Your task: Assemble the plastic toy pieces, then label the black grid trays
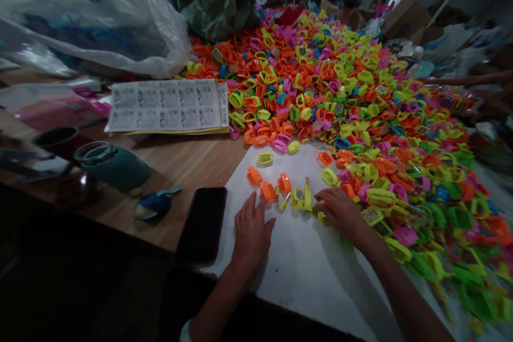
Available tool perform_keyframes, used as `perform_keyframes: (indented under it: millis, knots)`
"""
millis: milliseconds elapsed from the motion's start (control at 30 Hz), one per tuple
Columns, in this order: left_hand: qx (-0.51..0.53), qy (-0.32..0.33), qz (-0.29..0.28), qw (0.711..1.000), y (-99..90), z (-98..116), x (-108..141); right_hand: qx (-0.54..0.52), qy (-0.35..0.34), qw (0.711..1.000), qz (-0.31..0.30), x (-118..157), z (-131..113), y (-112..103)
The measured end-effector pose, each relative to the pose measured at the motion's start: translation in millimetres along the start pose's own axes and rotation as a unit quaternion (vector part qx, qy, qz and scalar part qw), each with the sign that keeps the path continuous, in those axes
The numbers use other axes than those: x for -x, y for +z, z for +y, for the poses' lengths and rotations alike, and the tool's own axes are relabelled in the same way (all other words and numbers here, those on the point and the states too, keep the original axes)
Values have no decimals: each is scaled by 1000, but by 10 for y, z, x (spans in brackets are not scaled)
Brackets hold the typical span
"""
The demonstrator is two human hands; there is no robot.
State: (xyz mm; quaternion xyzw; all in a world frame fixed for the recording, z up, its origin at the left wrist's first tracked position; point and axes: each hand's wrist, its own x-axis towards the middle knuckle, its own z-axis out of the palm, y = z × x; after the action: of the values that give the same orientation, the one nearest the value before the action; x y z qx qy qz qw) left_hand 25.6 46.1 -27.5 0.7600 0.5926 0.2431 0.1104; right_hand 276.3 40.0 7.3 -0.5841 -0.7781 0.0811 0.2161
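My left hand [252, 232] rests low over the white sheet [296, 272], its thumb apart from its fingers. Its fingertips are close to an orange toy watch [267, 191]; whether they touch it I cannot tell. Two more orange toy watches [254, 176] lie nearby, with small thin colourful sticks [285, 202] between them and a yellow toy watch [301, 199]. My right hand [340, 212] is just right of that yellow watch, at the edge of the pile, fingers loosely bent and apart. Nothing shows in its grasp, though its underside is hidden.
A large heap of bright toy watches [320, 80] spreads across the back and right. To the left are a black phone [202, 224], a blue toy bird [153, 206], a glass jar [114, 164] and printed sheets [168, 107]. Another person's arm [468, 80] reaches in from the right.
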Motion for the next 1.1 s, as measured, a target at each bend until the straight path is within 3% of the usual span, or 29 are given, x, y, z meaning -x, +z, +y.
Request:
perform_keyframes:
  millis: [100,167,400,467,567,700,800,900,967,1100]
  knots:
    - [-3,4,3,1000,-8,-10,85,20,0,1000,-11,214,-60,9]
    - [-5,7,6,1000,-6,1,120,35,19,999,-15,207,-126,0]
    - [12,24,30,999,0,-1,151,51,-15,985,-164,-316,-281,32]
    - [22,22,27,999,-8,-18,160,-6,-10,988,-154,-365,-226,54]
    - [43,18,19,999,-35,-29,169,-105,1,992,-76,-315,-106,30]
    - [128,-19,35,991,-107,54,147,-128,-24,991,-39,-164,-144,-39]
    - [298,-75,-32,951,-168,208,97,-109,-60,992,-34,-69,-368,3]
    - [460,-122,-142,868,-205,359,30,-98,-84,991,-31,-2,-583,103]
    - [511,-139,-161,833,-220,409,-10,-94,-80,992,-32,29,-652,160]
    - [561,-162,-168,794,-265,410,-47,-53,-61,996,-25,73,-608,201]
